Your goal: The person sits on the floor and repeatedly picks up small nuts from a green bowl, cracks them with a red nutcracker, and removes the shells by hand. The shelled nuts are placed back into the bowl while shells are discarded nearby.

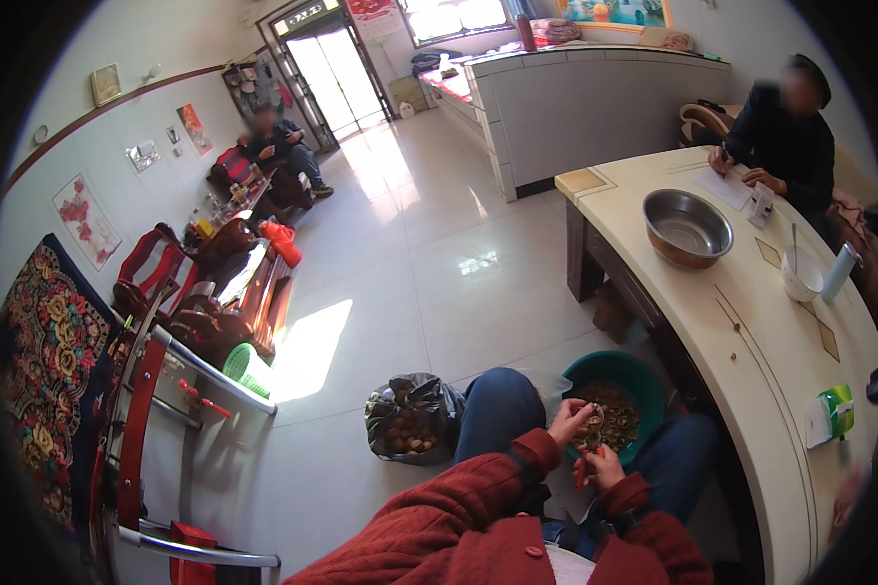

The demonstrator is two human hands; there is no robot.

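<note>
My left hand (571, 422) holds a small piece, seemingly a walnut, between fingertips and thumb, over the near left part of a green plastic basin (647, 373). My right hand (603, 468) is closed on a red-handled tool (580, 474), perhaps pliers, whose head points up towards the left hand. The basin stands between my knees and holds many broken walnut shells (618, 420). To the left of my knee, a black plastic bag (446, 409) stands open on the floor with whole walnuts (408, 433) inside.
A table (757, 380) at my right bears a metal bowl (688, 227), a white bowl (803, 276), a bottle (840, 272) and a tissue pack (830, 415). A person (790, 146) writes at its far end; another sits by the left wall. A metal-framed chair (143, 409) and green basket (247, 369) stand left.
</note>
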